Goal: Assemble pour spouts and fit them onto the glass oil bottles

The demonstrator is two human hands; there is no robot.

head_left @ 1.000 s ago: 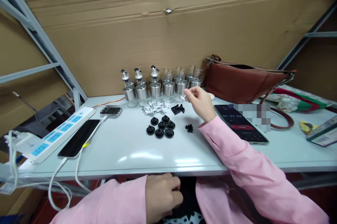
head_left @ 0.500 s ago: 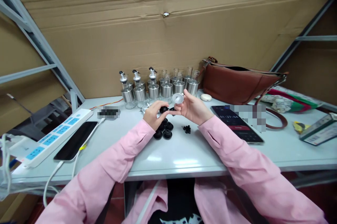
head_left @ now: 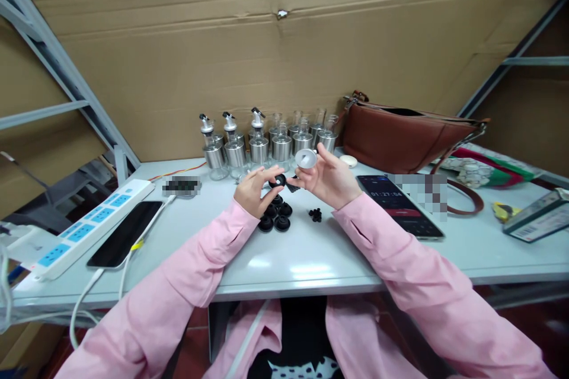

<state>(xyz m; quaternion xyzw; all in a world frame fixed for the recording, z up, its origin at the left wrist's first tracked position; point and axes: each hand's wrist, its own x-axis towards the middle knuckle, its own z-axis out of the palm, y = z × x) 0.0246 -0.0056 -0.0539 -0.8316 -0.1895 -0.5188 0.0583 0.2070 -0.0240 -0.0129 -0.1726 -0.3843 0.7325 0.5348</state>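
Between its thumb and fingers my left hand [head_left: 254, 192] pinches a round black rubber stopper [head_left: 279, 180], its hollow side partly facing me. My right hand [head_left: 331, 180] holds a silver-white pourer cap [head_left: 306, 159] with its open cup turned toward me; one finger points toward the stopper. Below my left hand lies a cluster of black stoppers [head_left: 281, 223]. A small pile of tiny black parts [head_left: 315, 215] sits to their right. Glass bottles with steel sleeves [head_left: 281, 147] stand in rows behind my hands, and three at the left carry pourer tops [head_left: 257, 117].
On the left are a power strip [head_left: 95, 225], a charging phone [head_left: 127, 233] and cables. To the right lie a phone showing a timer [head_left: 395, 207], a brown bag [head_left: 400, 139] with its strap, and a small box [head_left: 537, 217]. Cardboard [head_left: 178, 70] walls the back.
My left hand has turned the black stopper so that its hollow side shows. The right hand has raised the pourer cap slightly, and the hands are a little farther apart.
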